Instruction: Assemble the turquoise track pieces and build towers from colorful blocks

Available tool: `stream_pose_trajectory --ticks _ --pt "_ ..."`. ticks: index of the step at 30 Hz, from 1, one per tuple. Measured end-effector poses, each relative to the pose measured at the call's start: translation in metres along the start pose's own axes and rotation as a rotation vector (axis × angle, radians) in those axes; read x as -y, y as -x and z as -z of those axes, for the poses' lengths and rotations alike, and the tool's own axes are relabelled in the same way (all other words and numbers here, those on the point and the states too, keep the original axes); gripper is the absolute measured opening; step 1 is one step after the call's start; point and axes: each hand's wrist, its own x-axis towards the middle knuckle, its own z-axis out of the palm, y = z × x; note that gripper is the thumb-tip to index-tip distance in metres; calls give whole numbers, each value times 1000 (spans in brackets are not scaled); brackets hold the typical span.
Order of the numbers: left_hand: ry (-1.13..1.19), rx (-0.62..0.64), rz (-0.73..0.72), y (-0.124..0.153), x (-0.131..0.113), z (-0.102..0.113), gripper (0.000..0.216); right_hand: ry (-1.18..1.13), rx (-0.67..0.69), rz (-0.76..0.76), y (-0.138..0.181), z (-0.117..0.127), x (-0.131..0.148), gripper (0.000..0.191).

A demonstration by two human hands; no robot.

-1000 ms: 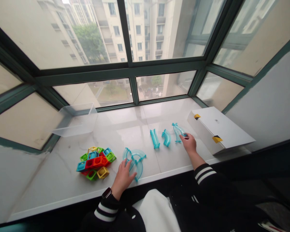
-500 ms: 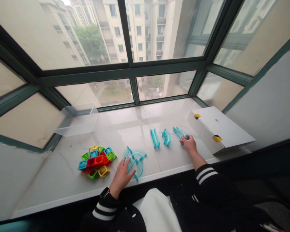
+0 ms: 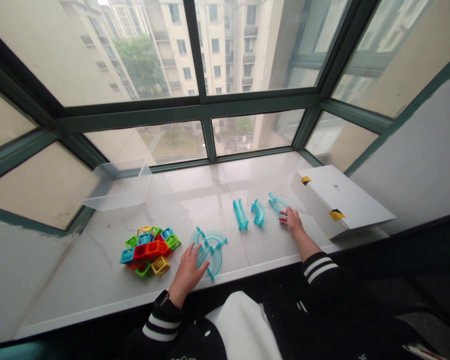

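My left hand (image 3: 189,267) rests with fingers spread at the left edge of a group of clear teal curved track pieces (image 3: 214,257), which lie together in a rounded shape. My right hand (image 3: 293,222) is at the near end of another clear teal track piece (image 3: 276,202), fingers apart and partly covering that end; whether they touch it is hard to make out. Between the hands lie a straight teal track piece (image 3: 240,215) and a short curved teal track piece (image 3: 259,213).
Left of my left hand is a pile of red, blue, green and yellow hollow blocks (image 3: 150,250). A clear plastic bin (image 3: 118,200) stands behind it. A white box (image 3: 341,200) with yellow-and-black tabs stands at the right. Windows (image 3: 247,132) border the white sill (image 3: 187,190).
The rightmost track piece has turned and shifted slightly. My right fingers have loosened around its near end. My left hand has barely moved.
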Motion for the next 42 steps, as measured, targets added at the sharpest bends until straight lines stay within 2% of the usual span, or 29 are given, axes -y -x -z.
stream_pose_trajectory --ticks 4,8,11,14,17,21,24,26,28,30,35,37,39,42 --pt "21 -66 -35 0 -4 4 61 -72 41 8 11 2 14 45" --pt "95 -171 -94 0 -19 18 50 -161 118 53 32 7 37 44" --pt "211 -240 -123 1 -38 31 42 -293 279 145 59 9 58 35" --pt "438 -224 -105 2 -61 41 40 -366 503 210 92 8 78 29" --pt "860 -42 36 3 -89 46 50 -430 780 209 125 0 91 30" --pt "1346 387 216 10 -122 49 63 -397 1128 160 158 -17 97 35" --pt "1504 731 287 17 -129 45 64 -353 1268 121 172 -32 95 41" --pt "1594 905 278 21 -127 40 61 -336 1325 102 178 -39 92 43" --pt "1694 1005 248 24 -122 35 58 -321 1363 88 181 -44 89 43" --pt "1781 1046 229 26 -119 33 54 -308 1376 79 183 -47 87 43" --pt "1899 1052 210 30 -125 42 39 -246 1374 115 182 -50 86 51" --pt "1911 1028 213 30 -129 47 37 -193 1321 135 180 -52 84 59" --pt "1902 918 238 29 -133 48 38 -139 1190 165 178 -55 79 66" --pt "1859 596 286 26 -136 45 39 -81 1002 230 179 -60 69 64"
